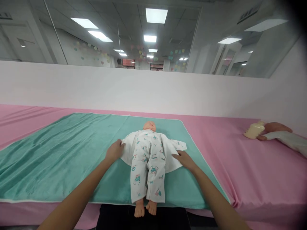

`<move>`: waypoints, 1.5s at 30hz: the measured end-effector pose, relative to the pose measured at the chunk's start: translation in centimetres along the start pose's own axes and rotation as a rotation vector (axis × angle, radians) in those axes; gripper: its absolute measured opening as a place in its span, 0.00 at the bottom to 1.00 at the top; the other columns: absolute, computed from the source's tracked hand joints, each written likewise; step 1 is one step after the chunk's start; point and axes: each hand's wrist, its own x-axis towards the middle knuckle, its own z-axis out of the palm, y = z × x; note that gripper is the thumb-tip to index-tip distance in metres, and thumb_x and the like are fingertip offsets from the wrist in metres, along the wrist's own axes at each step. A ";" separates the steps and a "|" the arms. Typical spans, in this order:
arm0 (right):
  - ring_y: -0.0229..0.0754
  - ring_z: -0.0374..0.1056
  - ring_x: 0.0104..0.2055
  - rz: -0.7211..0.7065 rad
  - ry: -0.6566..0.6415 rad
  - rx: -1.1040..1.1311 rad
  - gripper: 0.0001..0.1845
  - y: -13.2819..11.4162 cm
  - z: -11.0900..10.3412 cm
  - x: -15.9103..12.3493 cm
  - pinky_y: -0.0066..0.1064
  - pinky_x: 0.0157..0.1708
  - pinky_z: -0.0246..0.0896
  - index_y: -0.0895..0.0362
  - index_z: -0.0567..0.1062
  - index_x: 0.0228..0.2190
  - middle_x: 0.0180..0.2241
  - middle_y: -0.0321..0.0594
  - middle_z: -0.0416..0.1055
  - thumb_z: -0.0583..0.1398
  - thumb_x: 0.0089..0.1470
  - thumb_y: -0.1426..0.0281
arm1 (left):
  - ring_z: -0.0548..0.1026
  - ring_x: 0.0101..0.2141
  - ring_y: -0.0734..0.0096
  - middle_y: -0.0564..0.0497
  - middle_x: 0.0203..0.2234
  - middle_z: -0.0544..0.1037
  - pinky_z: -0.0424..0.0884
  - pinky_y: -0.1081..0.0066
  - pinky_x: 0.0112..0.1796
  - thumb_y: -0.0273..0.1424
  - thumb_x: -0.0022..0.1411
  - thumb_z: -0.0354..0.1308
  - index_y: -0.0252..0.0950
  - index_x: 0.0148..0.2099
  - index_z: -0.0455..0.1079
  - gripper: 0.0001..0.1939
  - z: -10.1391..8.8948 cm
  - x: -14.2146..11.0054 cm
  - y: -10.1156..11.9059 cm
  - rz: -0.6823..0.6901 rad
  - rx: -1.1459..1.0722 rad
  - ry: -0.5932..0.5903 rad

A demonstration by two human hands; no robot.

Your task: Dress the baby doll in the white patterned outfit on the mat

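A baby doll (150,125) lies on its back on a green cloth (79,153), head away from me and bare feet at the near edge. Printed white baby trousers (148,169) cover its legs and reach up its front. A white baby shirt (171,159) spreads out on both sides of the body, with a printed sleeve (181,145) at the right. My left hand (115,150) is closed on the shirt's left edge. Over the right panel, my right hand (185,159) pinches the edge near that sleeve. The doll's arms are hidden under the clothing.
The green cloth lies over a pink sheet (216,137) on a padded surface against a white wall (107,89). At the far right stand a cream-coloured bottle (254,130) and a partly covered skin-coloured object (278,127). Above the wall is a wide glass window (134,38).
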 end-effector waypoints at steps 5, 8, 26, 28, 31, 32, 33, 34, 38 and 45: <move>0.43 0.67 0.37 -0.092 0.052 0.598 0.18 -5.9 1.5 1.4 0.30 0.33 0.61 0.57 0.70 0.37 0.38 0.41 0.72 0.56 0.46 0.59 | 0.66 0.27 0.72 0.52 0.27 0.70 0.61 0.74 0.27 0.43 0.57 0.47 0.35 0.35 0.65 0.16 -3.7 -0.5 6.8 0.042 -0.574 0.134; 0.44 0.66 0.42 -0.213 -0.011 0.472 0.12 -9.6 3.9 0.9 0.33 0.39 0.61 0.56 0.69 0.32 0.42 0.39 0.71 0.58 0.45 0.62 | 0.68 0.26 0.71 0.52 0.25 0.72 0.62 0.74 0.27 0.38 0.55 0.51 0.36 0.35 0.69 0.12 -4.4 -2.7 11.0 0.260 -0.659 -0.040; 0.35 0.57 0.18 -0.100 0.148 0.053 0.22 -7.9 6.6 8.7 0.27 0.20 0.50 0.57 0.64 0.15 0.14 0.34 0.61 0.54 0.46 0.53 | 0.63 0.16 0.76 0.54 0.15 0.66 0.60 0.75 0.20 0.40 0.57 0.48 0.32 0.31 0.68 0.16 0.9 5.5 11.7 0.168 -0.490 -0.289; 0.34 0.54 0.18 -0.156 0.201 0.022 0.21 -8.2 7.4 10.2 0.26 0.21 0.47 0.57 0.62 0.12 0.12 0.32 0.57 0.56 0.44 0.56 | 0.60 0.14 0.76 0.55 0.11 0.63 0.57 0.74 0.20 0.41 0.56 0.48 0.33 0.24 0.66 0.18 1.6 6.7 12.2 0.224 -0.373 -0.332; 0.34 0.56 0.22 -0.200 0.234 0.058 0.15 -8.7 8.3 11.3 0.25 0.23 0.48 0.57 0.66 0.16 0.15 0.32 0.61 0.57 0.43 0.59 | 0.61 0.15 0.76 0.55 0.10 0.63 0.55 0.75 0.21 0.39 0.51 0.54 0.34 0.24 0.68 0.13 1.7 7.9 12.7 0.287 -0.302 -0.378; 0.35 0.57 0.23 -0.213 0.238 0.077 0.14 -8.8 8.5 11.5 0.25 0.24 0.49 0.57 0.68 0.18 0.18 0.32 0.64 0.56 0.43 0.59 | 0.61 0.16 0.76 0.55 0.11 0.64 0.55 0.75 0.21 0.37 0.49 0.56 0.34 0.25 0.69 0.11 1.7 8.2 12.9 0.303 -0.297 -0.392; 0.35 0.58 0.25 -0.227 0.241 0.096 0.14 -8.9 8.8 11.7 0.25 0.25 0.50 0.57 0.70 0.21 0.21 0.33 0.66 0.55 0.44 0.59 | 0.61 0.16 0.76 0.56 0.12 0.65 0.55 0.75 0.21 0.36 0.47 0.58 0.34 0.25 0.69 0.09 1.6 8.4 13.0 0.314 -0.302 -0.401; 0.35 0.60 0.27 -0.240 0.243 0.114 0.14 -8.9 9.0 11.9 0.25 0.26 0.52 0.57 0.71 0.23 0.23 0.33 0.68 0.54 0.45 0.59 | 0.61 0.16 0.77 0.56 0.12 0.65 0.54 0.75 0.21 0.34 0.46 0.58 0.34 0.24 0.69 0.07 1.5 8.5 13.1 0.316 -0.317 -0.404; 0.38 0.62 0.30 -0.254 0.280 0.151 0.15 -8.8 9.6 12.1 0.27 0.32 0.54 0.56 0.72 0.23 0.26 0.35 0.70 0.54 0.46 0.59 | 0.60 0.16 0.79 0.55 0.12 0.64 0.54 0.76 0.21 0.30 0.48 0.55 0.33 0.19 0.63 0.09 1.6 8.4 13.4 0.273 -0.386 -0.388; 0.40 0.65 0.34 -0.204 0.307 0.366 0.18 -7.4 9.5 11.3 0.29 0.36 0.58 0.58 0.75 0.28 0.30 0.38 0.73 0.58 0.42 0.56 | 0.68 0.22 0.78 0.51 0.19 0.70 0.64 0.76 0.26 0.27 0.49 0.55 0.29 0.24 0.67 0.05 3.7 7.6 13.9 0.055 -1.026 -0.500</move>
